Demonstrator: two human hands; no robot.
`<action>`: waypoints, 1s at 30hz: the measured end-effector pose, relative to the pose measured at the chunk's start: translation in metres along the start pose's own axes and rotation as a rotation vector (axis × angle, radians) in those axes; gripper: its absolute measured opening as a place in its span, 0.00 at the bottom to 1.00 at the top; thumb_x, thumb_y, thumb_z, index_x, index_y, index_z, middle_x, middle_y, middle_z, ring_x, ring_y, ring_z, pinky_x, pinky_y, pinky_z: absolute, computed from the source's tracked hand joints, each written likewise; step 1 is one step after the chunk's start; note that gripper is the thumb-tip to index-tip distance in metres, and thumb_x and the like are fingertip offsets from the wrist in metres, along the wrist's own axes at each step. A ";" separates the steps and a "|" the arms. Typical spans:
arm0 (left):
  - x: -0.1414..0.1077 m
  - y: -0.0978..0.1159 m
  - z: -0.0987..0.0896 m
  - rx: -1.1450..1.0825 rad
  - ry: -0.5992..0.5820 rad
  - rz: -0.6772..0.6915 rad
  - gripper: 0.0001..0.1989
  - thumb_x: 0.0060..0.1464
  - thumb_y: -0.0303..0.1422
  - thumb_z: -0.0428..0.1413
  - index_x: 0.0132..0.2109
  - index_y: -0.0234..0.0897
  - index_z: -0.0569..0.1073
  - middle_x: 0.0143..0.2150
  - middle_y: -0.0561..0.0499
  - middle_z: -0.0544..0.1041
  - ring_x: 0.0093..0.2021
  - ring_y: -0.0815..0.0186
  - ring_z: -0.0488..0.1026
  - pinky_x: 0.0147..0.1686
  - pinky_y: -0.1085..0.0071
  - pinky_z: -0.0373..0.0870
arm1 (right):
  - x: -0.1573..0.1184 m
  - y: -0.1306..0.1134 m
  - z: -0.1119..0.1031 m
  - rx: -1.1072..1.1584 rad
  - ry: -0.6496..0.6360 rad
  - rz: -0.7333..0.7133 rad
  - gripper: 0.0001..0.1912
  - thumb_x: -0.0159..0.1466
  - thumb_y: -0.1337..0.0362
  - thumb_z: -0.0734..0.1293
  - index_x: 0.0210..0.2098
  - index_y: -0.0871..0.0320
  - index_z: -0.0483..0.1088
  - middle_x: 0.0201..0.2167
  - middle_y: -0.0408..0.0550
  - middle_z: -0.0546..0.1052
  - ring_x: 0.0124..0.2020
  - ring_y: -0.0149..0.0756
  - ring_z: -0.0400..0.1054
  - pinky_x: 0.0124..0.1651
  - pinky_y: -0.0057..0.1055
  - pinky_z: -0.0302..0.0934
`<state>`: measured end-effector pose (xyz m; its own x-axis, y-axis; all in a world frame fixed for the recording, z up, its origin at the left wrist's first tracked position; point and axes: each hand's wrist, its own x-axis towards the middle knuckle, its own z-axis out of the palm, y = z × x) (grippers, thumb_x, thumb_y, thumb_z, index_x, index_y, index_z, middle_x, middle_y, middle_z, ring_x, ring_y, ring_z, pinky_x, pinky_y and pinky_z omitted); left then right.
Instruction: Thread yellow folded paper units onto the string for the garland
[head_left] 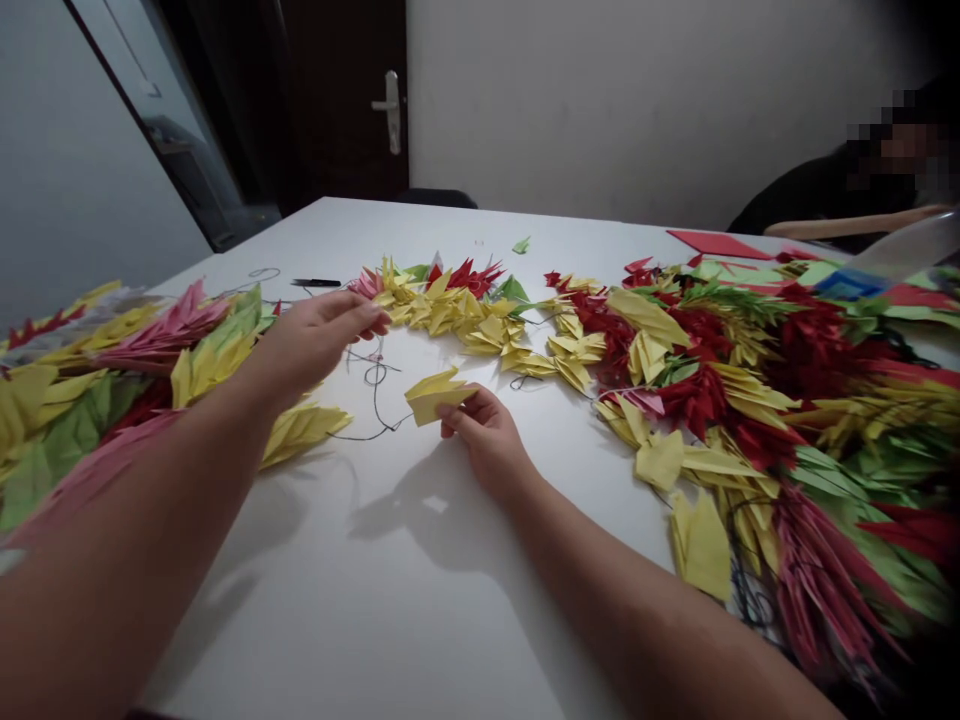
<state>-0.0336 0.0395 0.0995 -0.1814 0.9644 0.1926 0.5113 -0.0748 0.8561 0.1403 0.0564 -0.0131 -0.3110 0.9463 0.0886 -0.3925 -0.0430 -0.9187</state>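
Observation:
My right hand (491,440) pinches a yellow folded paper crane (435,396) between thumb and fingers, just above the white table (390,620). A dark thread (366,437) runs from near this crane leftward to a string of yellow folded papers (304,432), with loops lying on the tabletop. Farther forward and to the left, my left hand (319,335) is raised with thumb and fingertips pressed together. Whatever it pinches is too small to make out. Just beyond its fingertips lies a row of yellow folded cranes (487,330).
Heaps of red, green, pink and yellow folded papers (697,400) cover the right side; more strings (142,340) lie at the left. A black pen-like object (315,283) and a red sheet (716,245) rest toward the back. A person (832,185) sits at the far right.

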 end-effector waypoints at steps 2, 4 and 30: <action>0.005 -0.003 0.001 0.349 -0.133 0.026 0.21 0.56 0.46 0.49 0.47 0.36 0.74 0.47 0.46 0.76 0.49 0.57 0.70 0.52 0.60 0.62 | -0.002 -0.002 0.000 0.002 -0.018 -0.001 0.10 0.47 0.61 0.73 0.27 0.56 0.70 0.26 0.39 0.72 0.23 0.24 0.59 0.28 0.26 0.59; 0.002 -0.010 0.000 0.552 -0.074 0.107 0.27 0.57 0.49 0.45 0.56 0.38 0.68 0.59 0.44 0.69 0.60 0.50 0.61 0.59 0.53 0.53 | -0.004 -0.004 0.000 -0.005 -0.017 0.007 0.10 0.47 0.61 0.73 0.27 0.56 0.70 0.25 0.39 0.72 0.23 0.24 0.60 0.28 0.26 0.59; -0.005 -0.032 0.011 0.362 -0.709 0.052 0.13 0.47 0.42 0.53 0.31 0.39 0.77 0.23 0.56 0.72 0.24 0.71 0.64 0.26 0.76 0.56 | -0.003 -0.006 0.002 0.046 -0.089 0.059 0.09 0.47 0.61 0.73 0.26 0.56 0.71 0.21 0.38 0.71 0.22 0.25 0.60 0.29 0.26 0.59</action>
<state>-0.0404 0.0398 0.0656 0.3650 0.9029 -0.2272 0.7678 -0.1539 0.6219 0.1419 0.0527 -0.0070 -0.4100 0.9093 0.0709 -0.4098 -0.1142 -0.9050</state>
